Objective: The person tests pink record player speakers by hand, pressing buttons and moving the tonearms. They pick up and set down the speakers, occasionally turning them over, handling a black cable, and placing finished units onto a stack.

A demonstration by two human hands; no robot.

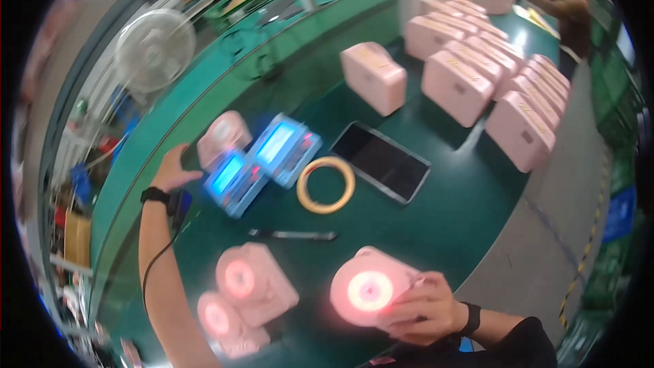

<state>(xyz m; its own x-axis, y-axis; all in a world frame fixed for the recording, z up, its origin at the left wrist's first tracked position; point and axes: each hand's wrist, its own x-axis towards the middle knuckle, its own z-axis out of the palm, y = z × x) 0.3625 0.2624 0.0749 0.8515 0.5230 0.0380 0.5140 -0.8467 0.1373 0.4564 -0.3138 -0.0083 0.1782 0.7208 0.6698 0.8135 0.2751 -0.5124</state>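
My right hand (426, 310) grips the side of a pink device (351, 269) with a brightly glowing round ring, at the near middle of the table. Up at the left, my left hand (176, 169) reaches out with thumb and fingers apart, next to another pink device (225, 133) and a blue meter (235, 187) with a lit screen. Beside that meter stands a second blue meter (283, 150). Two more pink devices, one larger (269, 279) and one lower (238, 341), sit between my arms with their rings glowing.
A yellow tape roll (302, 187), a dark-screened tablet or phone (381, 160) and a pen (293, 235) lie on the green table (436, 225). Several pink cases (458, 88) stand in rows at the far right, near another person (575, 20). A white fan (155, 51) stands behind the left side.
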